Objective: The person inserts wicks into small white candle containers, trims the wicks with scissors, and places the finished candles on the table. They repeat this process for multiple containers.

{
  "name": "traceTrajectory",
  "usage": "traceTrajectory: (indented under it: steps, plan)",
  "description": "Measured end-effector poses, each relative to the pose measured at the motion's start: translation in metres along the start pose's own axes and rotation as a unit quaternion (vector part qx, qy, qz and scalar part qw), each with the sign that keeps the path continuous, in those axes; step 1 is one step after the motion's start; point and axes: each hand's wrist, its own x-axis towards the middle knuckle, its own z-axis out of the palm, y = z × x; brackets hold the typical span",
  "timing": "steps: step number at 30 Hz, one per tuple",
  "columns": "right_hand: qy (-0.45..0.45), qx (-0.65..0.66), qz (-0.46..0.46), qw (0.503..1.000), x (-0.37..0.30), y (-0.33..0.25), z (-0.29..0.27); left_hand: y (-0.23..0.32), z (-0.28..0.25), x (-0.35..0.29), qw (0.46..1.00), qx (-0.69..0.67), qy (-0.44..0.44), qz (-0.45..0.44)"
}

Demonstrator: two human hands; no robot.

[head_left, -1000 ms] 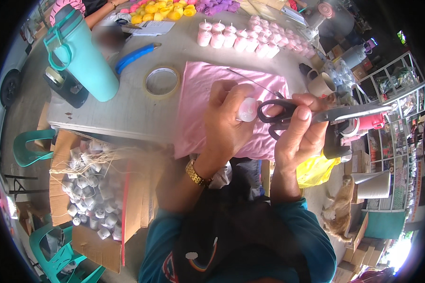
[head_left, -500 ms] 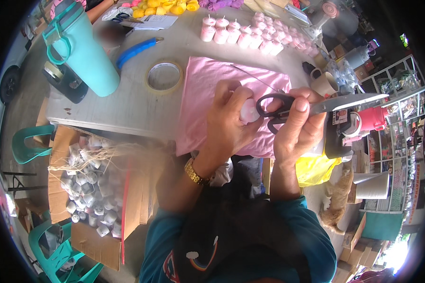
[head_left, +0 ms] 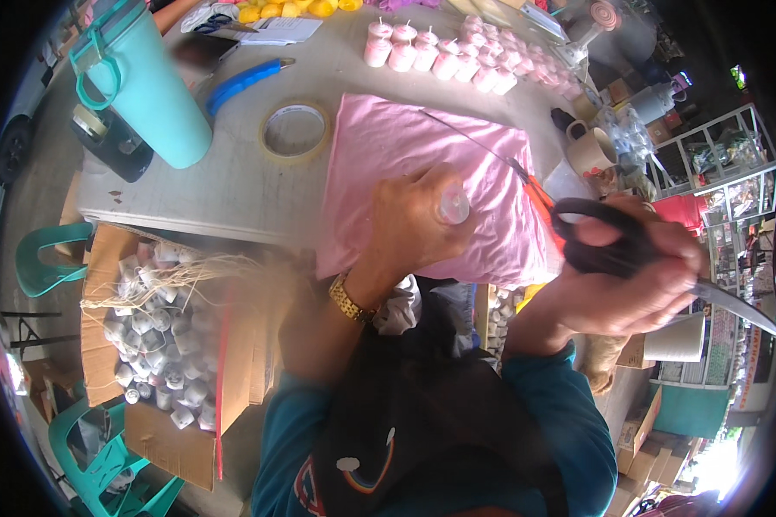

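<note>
Over a pink cloth point(head_left: 422, 164) on the desk point(head_left: 233, 185), the left hand point(head_left: 414, 226) kept its grip clamped on a small candle point(head_left: 453, 207), wick end presented toward black-handled scissors point(head_left: 616, 250) gripped tight in the right hand point(head_left: 629, 289) at its three o'clock.

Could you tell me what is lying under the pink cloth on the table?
The pink cloth lies on the grey table; whatever else is under it is covered. The left hand rests on top.
</note>
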Motion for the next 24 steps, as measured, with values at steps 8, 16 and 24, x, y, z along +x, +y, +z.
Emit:
traceTrajectory:
  steps: [8,16,24]
  plan:
    - [-0.15,-0.357,-0.026,0.922,-0.004,0.004,-0.008,-0.002,0.002,0.003,0.999,0.013,0.043,0.023]
    - [-0.046,-0.255,0.056,0.964,-0.01,0.011,-0.007,0.004,-0.004,0.001,0.998,0.05,0.014,0.046]
    - [-0.044,-0.304,0.141,0.941,0.007,-0.012,0.0,0.003,-0.005,0.004,0.998,0.034,0.008,0.059]
